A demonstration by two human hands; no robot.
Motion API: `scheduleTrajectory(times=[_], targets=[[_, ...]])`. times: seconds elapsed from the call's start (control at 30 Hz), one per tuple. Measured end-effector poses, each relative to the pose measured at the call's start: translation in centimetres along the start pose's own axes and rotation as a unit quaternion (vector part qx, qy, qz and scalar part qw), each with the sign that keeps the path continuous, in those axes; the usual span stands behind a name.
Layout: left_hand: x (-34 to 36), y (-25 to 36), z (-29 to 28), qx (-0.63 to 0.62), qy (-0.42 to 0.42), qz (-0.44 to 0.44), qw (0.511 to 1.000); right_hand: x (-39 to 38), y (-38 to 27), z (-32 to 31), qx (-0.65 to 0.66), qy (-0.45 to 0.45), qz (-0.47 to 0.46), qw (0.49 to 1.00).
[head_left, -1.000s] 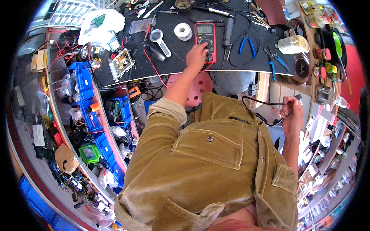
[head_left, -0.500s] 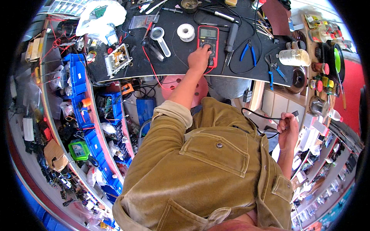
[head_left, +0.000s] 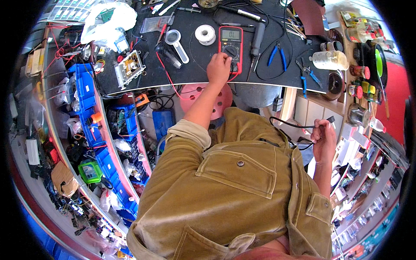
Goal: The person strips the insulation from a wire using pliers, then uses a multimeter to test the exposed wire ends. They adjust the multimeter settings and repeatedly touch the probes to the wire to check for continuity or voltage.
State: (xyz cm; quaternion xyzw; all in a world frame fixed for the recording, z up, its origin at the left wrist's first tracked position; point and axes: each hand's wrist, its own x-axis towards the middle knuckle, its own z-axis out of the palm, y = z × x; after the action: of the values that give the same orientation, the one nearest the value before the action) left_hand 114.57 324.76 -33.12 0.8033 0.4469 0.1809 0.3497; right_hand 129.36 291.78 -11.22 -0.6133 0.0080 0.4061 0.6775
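My left hand (head_left: pixel 219 68) lies at the lower left of a red multimeter (head_left: pixel 236 34) on the black bench. Its fingers are bent together just below the meter's dial, and nothing shows in them. Off to the right, over the bench's near side, my right hand (head_left: pixel 324 135) is closed around a black cable (head_left: pixel 292 126). A dark plug-like end (head_left: pixel 331 119) sticks out above its fingers, and the cable loops back toward my lap. A red test lead (head_left: pixel 167 71) trails across the bench to the left of the meter.
Around the meter lie a spool of wire (head_left: pixel 205 34), a magnifier (head_left: pixel 178 47), a soldering iron (head_left: pixel 257 40), blue-handled pliers (head_left: pixel 277 57) and wire strippers (head_left: pixel 304 71). A circuit module (head_left: pixel 130 69) sits left. Jars (head_left: pixel 329 60) stand right; blue bins (head_left: pixel 86 89) line the left shelves.
My left hand has drawn back from the multimeter's dial toward its lower left edge, and its fingers have curled. My right hand still holds the cable, slightly higher. The view has shifted a little.
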Motion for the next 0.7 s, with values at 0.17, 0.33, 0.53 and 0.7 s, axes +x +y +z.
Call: scheduleTrajectory(times=[0.17,0.33,0.53,0.7], targets=[[0.9,2.4,0.1,0.098,0.0,-0.049,0.994,0.2,0.1,0.2,0.002,0.001,0.006,1.0],[2.1,3.5,1.2,0.146,-0.002,-0.092,0.985,0.2,0.3,-0.3,0.009,0.0,0.007,1.0],[2.0,2.9,1.5,0.151,-0.007,-0.043,0.988,-0.1,0.4,-0.7,0.021,0.014,0.004,1.0],[2.2,2.4,1.3,0.168,-0.024,0.0,0.986,-0.3,0.5,-0.7,0.031,0.011,0.007,0.999]])
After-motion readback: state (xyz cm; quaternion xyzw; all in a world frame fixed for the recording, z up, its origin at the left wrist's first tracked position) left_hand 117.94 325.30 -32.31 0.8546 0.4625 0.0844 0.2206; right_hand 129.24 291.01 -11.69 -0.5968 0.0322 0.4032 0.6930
